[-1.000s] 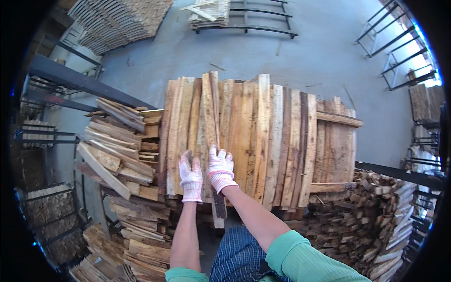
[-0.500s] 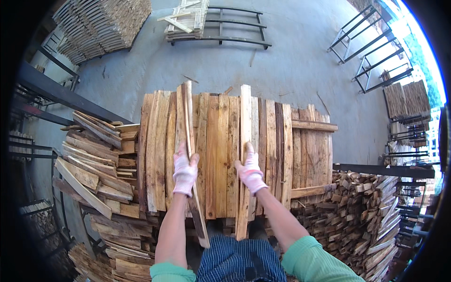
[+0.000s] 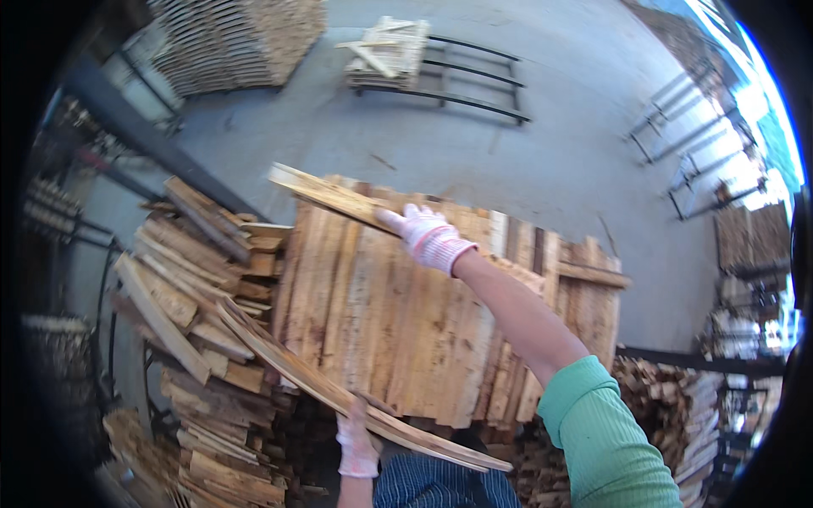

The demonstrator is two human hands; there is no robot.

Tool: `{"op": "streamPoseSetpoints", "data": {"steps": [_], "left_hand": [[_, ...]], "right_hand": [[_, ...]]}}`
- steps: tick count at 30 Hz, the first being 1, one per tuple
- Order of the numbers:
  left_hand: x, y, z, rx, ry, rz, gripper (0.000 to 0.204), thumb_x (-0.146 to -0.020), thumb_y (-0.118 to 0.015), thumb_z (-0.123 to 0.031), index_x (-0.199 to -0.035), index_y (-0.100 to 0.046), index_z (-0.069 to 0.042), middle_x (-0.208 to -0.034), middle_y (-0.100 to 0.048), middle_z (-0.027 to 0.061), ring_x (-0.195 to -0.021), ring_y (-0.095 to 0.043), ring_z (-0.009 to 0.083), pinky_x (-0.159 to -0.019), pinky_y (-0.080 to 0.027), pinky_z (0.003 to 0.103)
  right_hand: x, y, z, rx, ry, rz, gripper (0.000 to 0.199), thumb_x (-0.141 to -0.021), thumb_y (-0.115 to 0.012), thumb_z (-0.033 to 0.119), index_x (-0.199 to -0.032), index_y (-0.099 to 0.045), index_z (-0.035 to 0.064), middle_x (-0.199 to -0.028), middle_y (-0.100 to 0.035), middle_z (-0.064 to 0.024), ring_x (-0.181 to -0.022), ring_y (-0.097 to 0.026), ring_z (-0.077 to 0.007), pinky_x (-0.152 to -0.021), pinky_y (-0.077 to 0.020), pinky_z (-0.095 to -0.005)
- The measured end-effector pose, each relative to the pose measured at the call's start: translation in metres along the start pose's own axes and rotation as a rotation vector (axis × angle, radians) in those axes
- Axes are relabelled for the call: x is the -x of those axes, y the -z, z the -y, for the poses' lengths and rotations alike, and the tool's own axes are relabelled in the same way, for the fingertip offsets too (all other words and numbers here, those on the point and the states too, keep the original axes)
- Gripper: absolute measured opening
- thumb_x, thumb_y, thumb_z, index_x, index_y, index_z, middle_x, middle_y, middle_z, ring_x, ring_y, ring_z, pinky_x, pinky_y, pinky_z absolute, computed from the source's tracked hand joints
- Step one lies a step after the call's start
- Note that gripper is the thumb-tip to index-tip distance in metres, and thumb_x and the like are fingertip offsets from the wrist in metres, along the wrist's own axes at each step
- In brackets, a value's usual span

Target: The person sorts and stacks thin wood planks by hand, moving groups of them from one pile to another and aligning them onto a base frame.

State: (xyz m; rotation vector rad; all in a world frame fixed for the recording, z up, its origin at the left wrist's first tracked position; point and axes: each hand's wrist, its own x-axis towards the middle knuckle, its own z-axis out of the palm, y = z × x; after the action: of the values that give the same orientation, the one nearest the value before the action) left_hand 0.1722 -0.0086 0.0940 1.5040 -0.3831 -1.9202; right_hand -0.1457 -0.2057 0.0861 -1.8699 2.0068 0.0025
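Observation:
My left hand point(image 3: 358, 444), in a pinkish-white glove, is closed around long, bowed wooden boards point(image 3: 296, 370) low in front of my body. They slant from the left pile down toward my waist. Over the far part of the stack, my gloved right hand point(image 3: 429, 237) grips another wooden board point(image 3: 326, 193), its pale end pointing up and left. That board's near part passes under my hand and forearm. Below both hands lies a stack of boards point(image 3: 381, 313) set side by side, brown and tan, some with knots.
A messy pile of boards point(image 3: 182, 313) stands close on the left. A crosspiece point(image 3: 593, 274) sticks out at the stack's right. Beyond are a dark metal rack point(image 3: 474, 76) with pale slats and a tall lumber stack point(image 3: 246, 42). A dark beam point(image 3: 161, 135) runs along the left.
Both boards have turned from upright to slanting. My right hand has moved farther away and left with its board; my left hand has drawn down toward my body. The view has shifted.

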Motion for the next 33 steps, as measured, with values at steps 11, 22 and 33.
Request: {"op": "streamPoseSetpoints", "data": {"steps": [11,22,33], "left_hand": [[0.033,0.114,0.11,0.395,0.296,-0.232,0.037,-0.088,-0.073,-0.013,-0.116,-0.049,-0.018,-0.102,-0.06,0.0081,-0.097,-0.06,0.0269,-0.086,-0.054,0.053],[-0.003,0.141,0.138,0.471,0.269,-0.073,0.032,-0.089,-0.077,-0.027,-0.111,-0.056,-0.017,-0.112,-0.061,0.0074,-0.11,-0.06,0.0318,-0.097,-0.048,0.062],[-0.045,0.106,0.148,0.482,0.27,-0.133,0.049,-0.09,-0.073,-0.021,-0.131,-0.051,-0.009,-0.123,-0.06,0.0087,-0.116,-0.059,0.032,-0.104,-0.047,0.055]], "right_hand": [[0.008,-0.048,-0.031,0.007,-0.051,0.095,0.067,-0.091,-0.058,0.007,-0.151,-0.038,0.029,-0.142,-0.047,-0.0218,-0.133,-0.046,-0.0426,-0.109,-0.0391,-0.054],[-0.018,-0.066,-0.06,0.102,0.05,-0.112,0.07,-0.088,-0.054,-0.001,-0.146,-0.046,0.0371,-0.132,-0.052,-0.0224,-0.121,-0.053,-0.045,-0.103,-0.0452,-0.0517],[-0.014,-0.064,-0.052,0.229,0.074,-0.125,0.064,-0.092,-0.057,0.012,-0.15,-0.042,0.0347,-0.143,-0.045,-0.0266,-0.13,-0.045,-0.0471,-0.11,-0.0361,-0.055]]}}
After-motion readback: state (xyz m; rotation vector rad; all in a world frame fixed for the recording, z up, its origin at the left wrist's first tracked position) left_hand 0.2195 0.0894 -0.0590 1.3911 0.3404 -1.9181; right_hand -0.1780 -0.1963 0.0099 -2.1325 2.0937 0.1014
